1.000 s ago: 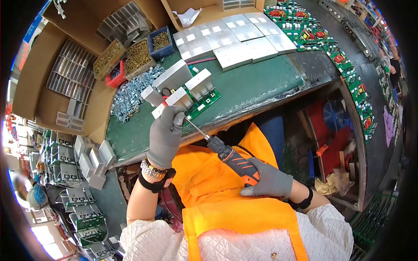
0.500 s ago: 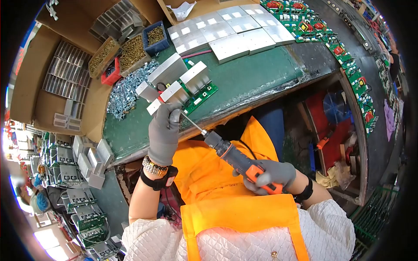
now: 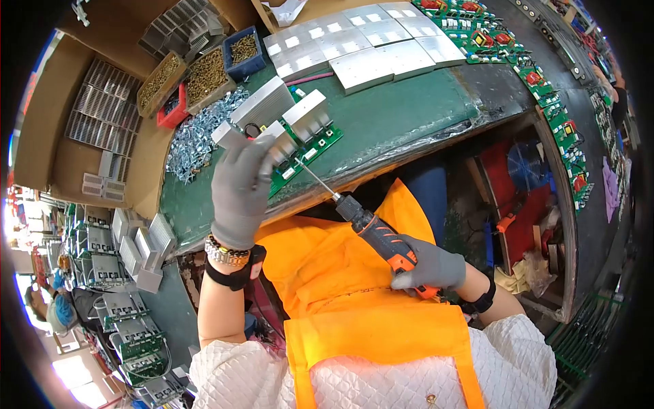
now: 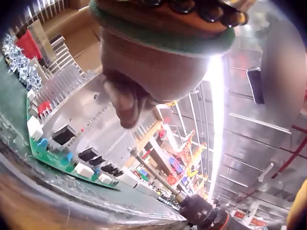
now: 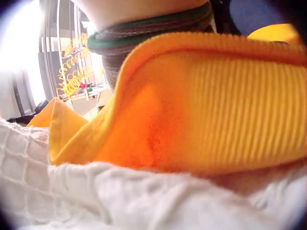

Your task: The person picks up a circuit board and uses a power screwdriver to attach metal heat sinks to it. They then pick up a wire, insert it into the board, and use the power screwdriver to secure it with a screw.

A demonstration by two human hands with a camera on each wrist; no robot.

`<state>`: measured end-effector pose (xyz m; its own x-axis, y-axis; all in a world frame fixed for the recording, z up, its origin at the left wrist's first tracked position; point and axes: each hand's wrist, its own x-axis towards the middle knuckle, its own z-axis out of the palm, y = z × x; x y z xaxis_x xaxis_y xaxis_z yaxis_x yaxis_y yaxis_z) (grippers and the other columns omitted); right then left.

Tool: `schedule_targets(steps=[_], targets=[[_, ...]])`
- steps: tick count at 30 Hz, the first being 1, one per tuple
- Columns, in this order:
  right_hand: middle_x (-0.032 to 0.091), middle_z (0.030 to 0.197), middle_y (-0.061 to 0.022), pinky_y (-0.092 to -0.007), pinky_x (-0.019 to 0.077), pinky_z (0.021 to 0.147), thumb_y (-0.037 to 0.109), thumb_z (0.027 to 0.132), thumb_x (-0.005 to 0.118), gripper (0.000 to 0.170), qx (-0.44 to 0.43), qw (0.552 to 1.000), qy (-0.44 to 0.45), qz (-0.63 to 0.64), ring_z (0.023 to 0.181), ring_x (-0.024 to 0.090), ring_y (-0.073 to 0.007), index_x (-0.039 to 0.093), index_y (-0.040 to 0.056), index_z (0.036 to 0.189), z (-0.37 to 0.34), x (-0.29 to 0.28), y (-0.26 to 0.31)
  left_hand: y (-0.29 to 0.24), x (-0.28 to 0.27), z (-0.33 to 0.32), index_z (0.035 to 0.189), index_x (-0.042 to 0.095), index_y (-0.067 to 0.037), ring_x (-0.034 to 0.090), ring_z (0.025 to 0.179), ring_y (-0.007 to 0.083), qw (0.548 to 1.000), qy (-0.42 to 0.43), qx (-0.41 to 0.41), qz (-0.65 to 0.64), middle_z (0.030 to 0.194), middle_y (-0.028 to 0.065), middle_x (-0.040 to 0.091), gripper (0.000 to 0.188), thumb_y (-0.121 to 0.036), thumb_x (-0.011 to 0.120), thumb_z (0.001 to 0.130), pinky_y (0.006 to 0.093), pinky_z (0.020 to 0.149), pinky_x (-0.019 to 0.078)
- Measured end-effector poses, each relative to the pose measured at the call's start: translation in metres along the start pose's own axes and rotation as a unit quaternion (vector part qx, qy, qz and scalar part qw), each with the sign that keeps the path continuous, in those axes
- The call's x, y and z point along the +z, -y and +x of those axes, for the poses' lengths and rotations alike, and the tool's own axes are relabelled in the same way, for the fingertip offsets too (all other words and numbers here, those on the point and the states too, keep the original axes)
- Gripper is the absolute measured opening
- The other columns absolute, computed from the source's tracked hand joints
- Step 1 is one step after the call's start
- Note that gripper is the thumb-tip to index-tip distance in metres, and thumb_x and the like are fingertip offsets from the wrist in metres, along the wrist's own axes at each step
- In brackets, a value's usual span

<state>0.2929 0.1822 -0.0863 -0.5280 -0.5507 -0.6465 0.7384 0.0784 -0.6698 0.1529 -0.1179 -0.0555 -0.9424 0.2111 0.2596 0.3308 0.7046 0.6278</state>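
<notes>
My gloved right hand (image 3: 436, 264) grips a black-and-orange electric screwdriver (image 3: 385, 238) over the lap. Its long bit slants up left, its tip close to the front of a green circuit board (image 3: 320, 144). Silver finned heat sinks (image 3: 306, 112) stand on that board. My gloved left hand (image 3: 242, 187) reaches over the board's left end, fingers bent and overlapping a heat sink there. In the left wrist view the fingertips (image 4: 127, 117) hang in front of the metal, left of the bit (image 4: 153, 168); I cannot tell whether they pinch something. Orange cloth hides the right hand in its wrist view.
Loose metal clips (image 3: 194, 143) lie heaped left of the board. Behind them stand bins of brass screws, a blue one (image 3: 244, 65) among them. Flat aluminium plates (image 3: 364, 68) cover the back of the bench (image 3: 402, 123). Cardboard boxes (image 3: 41, 129) hold more heat sinks.
My left hand has drawn away from the bit tip, up and left over the heat sink. The screwdriver swung back, then forward and up, bringing its tip closer to the board.
</notes>
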Motion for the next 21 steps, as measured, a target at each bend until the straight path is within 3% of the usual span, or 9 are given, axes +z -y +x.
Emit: schedule_targets(steps=[1, 2, 3, 10, 21], targets=[[0.058, 0.077, -0.0048, -0.0259, 0.05, 0.053, 0.019, 0.073, 0.08, 0.065, 0.001, 1.0, -0.004, 0.003, 0.056, 0.058, -0.0117, 0.042, 0.0045, 0.124, 0.003, 0.0, -0.002, -0.004, 0.004, 0.003, 0.129, 0.054, -0.009, 0.06, 0.096, 0.0203, 0.983, -0.027, 0.095, 0.156, 0.111, 0.0095, 0.06, 0.048, -0.017, 0.069, 0.083, 0.0344, 0.079, 0.0467], [0.058, 0.077, -0.0049, -0.0261, 0.0499, 0.053, 0.02, 0.073, 0.08, 0.066, 0.002, 1.0, -0.008, 0.006, 0.056, 0.058, -0.0116, 0.042, 0.0043, 0.124, 0.006, 0.0, -0.003, -0.012, 0.007, 0.007, 0.13, 0.053, -0.01, 0.057, 0.106, 0.0254, 0.931, -0.054, 0.186, 0.308, 0.121, 0.0104, 0.056, 0.061, -0.015, 0.076, 0.074, 0.0399, 0.089, 0.0445], [0.058, 0.077, -0.0049, -0.0261, 0.0499, 0.053, 0.02, 0.073, 0.08, 0.066, 0.002, 1.0, -0.007, 0.004, 0.056, 0.058, -0.0116, 0.042, 0.0043, 0.124, 0.01, 0.0, -0.004, -0.009, 0.015, 0.003, 0.135, 0.046, -0.012, 0.047, 0.119, 0.0324, 0.94, -0.019, 0.119, 0.319, 0.131, 0.0099, 0.049, 0.083, -0.014, 0.081, 0.06, 0.0469, 0.1, 0.0349], [0.058, 0.077, -0.0049, -0.0263, 0.0494, 0.053, 0.019, 0.071, 0.082, 0.069, 0.019, 1.0, 0.0, 0.019, 0.056, 0.058, -0.0122, 0.042, 0.0052, 0.126, 0.027, 0.002, -0.003, 0.005, 0.032, 0.004, 0.14, 0.039, -0.012, 0.051, 0.114, 0.0318, 0.944, -0.027, 0.068, 0.321, 0.125, 0.0107, 0.052, 0.091, -0.016, 0.082, 0.06, 0.0452, 0.096, 0.0388], [0.056, 0.076, -0.0037, -0.0266, 0.05, 0.053, 0.019, 0.073, 0.081, 0.067, 0.012, 0.998, 0.021, 0.049, 0.056, 0.058, -0.0122, 0.041, 0.0059, 0.124, 0.035, 0.0, -0.006, 0.011, 0.04, 0.009, 0.136, 0.042, -0.011, 0.056, 0.104, 0.0295, 0.92, -0.067, 0.083, 0.377, 0.119, 0.0098, 0.055, 0.085, -0.02, 0.08, 0.061, 0.0429, 0.086, 0.0439]])
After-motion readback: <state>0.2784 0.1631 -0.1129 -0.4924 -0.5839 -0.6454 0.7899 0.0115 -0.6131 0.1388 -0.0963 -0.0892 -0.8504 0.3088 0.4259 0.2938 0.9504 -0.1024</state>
